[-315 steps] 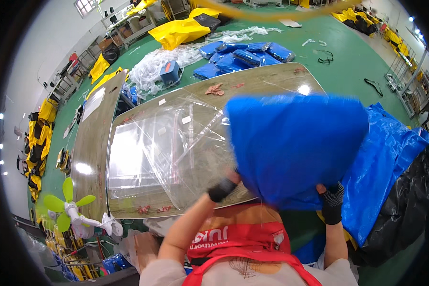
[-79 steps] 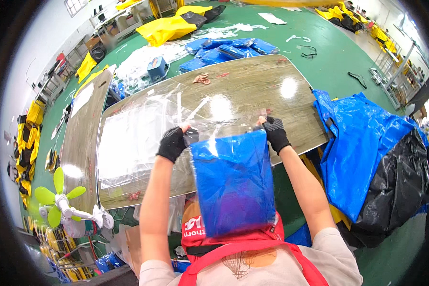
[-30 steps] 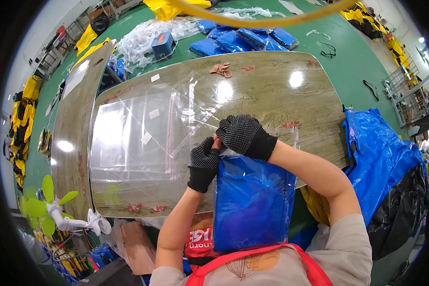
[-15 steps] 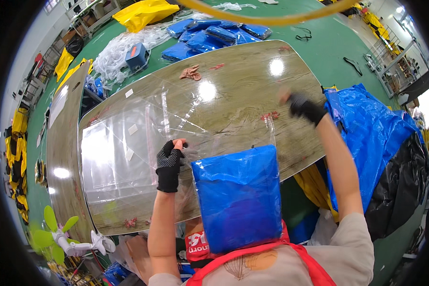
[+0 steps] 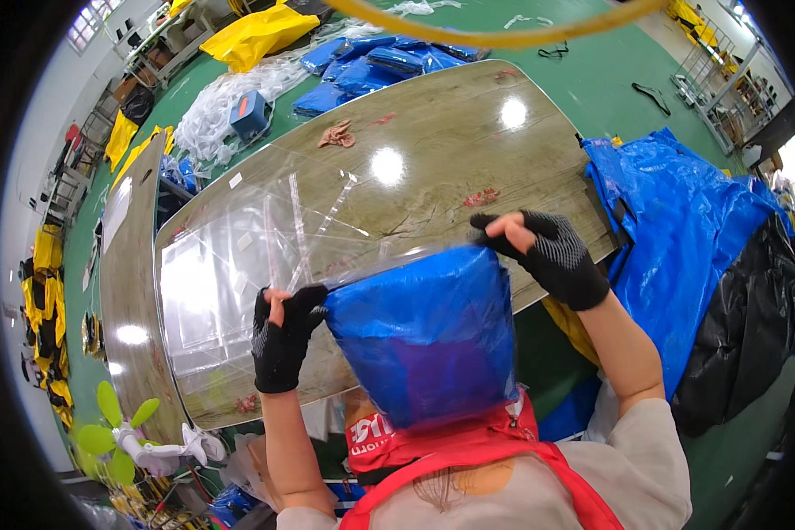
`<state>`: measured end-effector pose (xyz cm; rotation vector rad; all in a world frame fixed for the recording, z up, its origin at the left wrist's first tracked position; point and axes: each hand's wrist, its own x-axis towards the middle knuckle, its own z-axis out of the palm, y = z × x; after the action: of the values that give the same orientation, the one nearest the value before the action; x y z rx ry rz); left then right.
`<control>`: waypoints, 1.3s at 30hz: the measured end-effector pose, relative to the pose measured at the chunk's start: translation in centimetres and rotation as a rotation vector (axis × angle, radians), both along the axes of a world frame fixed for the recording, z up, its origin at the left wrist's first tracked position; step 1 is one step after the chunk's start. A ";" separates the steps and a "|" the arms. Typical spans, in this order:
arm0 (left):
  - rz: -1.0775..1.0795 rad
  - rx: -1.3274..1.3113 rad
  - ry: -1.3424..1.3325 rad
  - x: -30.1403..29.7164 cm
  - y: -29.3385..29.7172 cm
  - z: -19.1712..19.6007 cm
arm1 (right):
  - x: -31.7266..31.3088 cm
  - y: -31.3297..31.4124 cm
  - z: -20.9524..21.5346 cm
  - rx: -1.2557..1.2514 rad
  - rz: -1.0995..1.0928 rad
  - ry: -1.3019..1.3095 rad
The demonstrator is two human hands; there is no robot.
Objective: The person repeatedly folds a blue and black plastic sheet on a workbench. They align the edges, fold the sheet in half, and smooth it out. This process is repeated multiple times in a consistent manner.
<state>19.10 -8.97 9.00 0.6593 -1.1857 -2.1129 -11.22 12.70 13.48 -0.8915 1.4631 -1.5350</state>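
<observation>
A folded blue sheet (image 5: 424, 331) in a clear plastic bag leans against my front, between my arms at the table's near edge. My left hand (image 5: 287, 340), in a black glove with bare fingertips, pinches the bag's upper left corner. At the opposite corner my right hand (image 5: 556, 256), gloved alike, has its fingers closed on the bag's upper right edge. Between both hands the clear edge is drawn fairly straight. Flat clear plastic bags (image 5: 230, 265) with small white labels lie on the wood-patterned table (image 5: 433, 168), left of the package.
Blue packages (image 5: 371, 66) are piled beyond the table, near crumpled clear plastic (image 5: 216, 115) and a blue box (image 5: 250, 115). Blue sheeting (image 5: 671, 212) and black sheeting (image 5: 742, 327) lie to the right. A green-bladed fan (image 5: 119, 437) stands at lower left. A yellow bar (image 5: 503, 37) arches overhead.
My right hand has come down and inward from over the table to the bag's upper right corner. My left hand has moved slightly left and down. The package's top now tilts toward the table.
</observation>
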 end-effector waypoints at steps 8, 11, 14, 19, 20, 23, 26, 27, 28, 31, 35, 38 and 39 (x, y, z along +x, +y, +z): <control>-0.307 -0.731 -0.295 6.8 1.7 -1.1 | 1.4 8.1 -0.4 -0.197 0.241 0.924; -0.199 -1.490 -0.472 4.6 2.7 0.9 | 2.2 9.2 -0.9 -0.089 0.225 0.822; -0.405 -1.714 -0.866 6.2 -1.1 2.0 | 2.8 9.3 0.1 -0.064 0.174 0.829; -0.452 -1.515 -0.517 -6.6 4.5 7.8 | 2.8 8.7 0.0 -0.198 0.228 1.107; -0.741 -1.464 -0.570 -7.6 5.2 6.8 | 2.7 8.9 1.1 -0.173 0.269 1.138; -0.855 -1.380 -0.969 -11.0 7.0 6.7 | 1.9 12.5 4.4 0.086 0.238 0.996; -0.740 -1.541 -0.884 -12.5 9.5 6.5 | 4.2 9.3 5.8 -0.020 -0.191 1.286; -0.727 -1.575 -0.842 -12.5 10.2 6.3 | 4.5 7.9 4.1 0.192 -0.021 1.253; -0.720 -1.605 -0.755 -12.3 10.7 6.7 | 3.9 7.3 1.9 0.400 0.139 1.194; -0.961 -1.174 -0.718 -9.8 8.7 8.4 | 0.9 7.7 1.1 0.431 0.378 0.994; -0.840 -0.812 -0.854 -8.0 3.4 9.2 | -9.3 11.5 -4.2 0.214 -0.631 1.146; -0.370 -0.969 -0.930 -9.6 -4.5 12.4 | -18.7 11.1 -10.3 0.867 -0.730 1.222; -0.194 -0.923 -0.902 -8.8 -9.5 13.0 | -20.0 8.9 -11.0 0.913 -0.696 1.156</control>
<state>10.28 -18.51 22.04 1.0697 -2.5313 -1.0862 -31.20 21.55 2.46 -0.6886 3.1710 -0.4112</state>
